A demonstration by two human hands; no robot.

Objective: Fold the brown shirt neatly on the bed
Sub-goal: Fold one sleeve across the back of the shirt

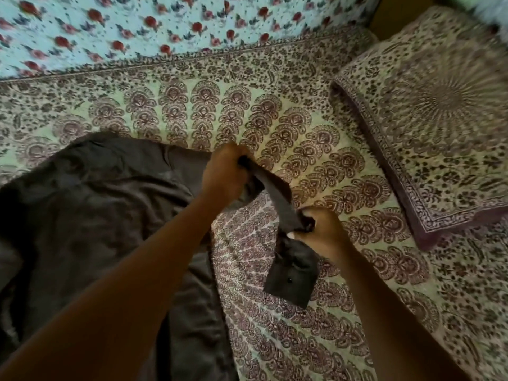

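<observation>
The brown shirt (90,210) lies spread and wrinkled over the left half of the bed (316,339). One sleeve stretches off its right side, lifted above the sheet. My left hand (224,174) grips the sleeve near the shoulder. My right hand (320,229) grips the same sleeve lower down, and the buttoned cuff (291,279) hangs below it. The sleeve is taut between both hands.
The bed is covered by a green sheet with a brown paisley print. A pillow (439,127) in matching fabric lies at the right. A light blue cloth with red flowers (165,23) runs along the far side.
</observation>
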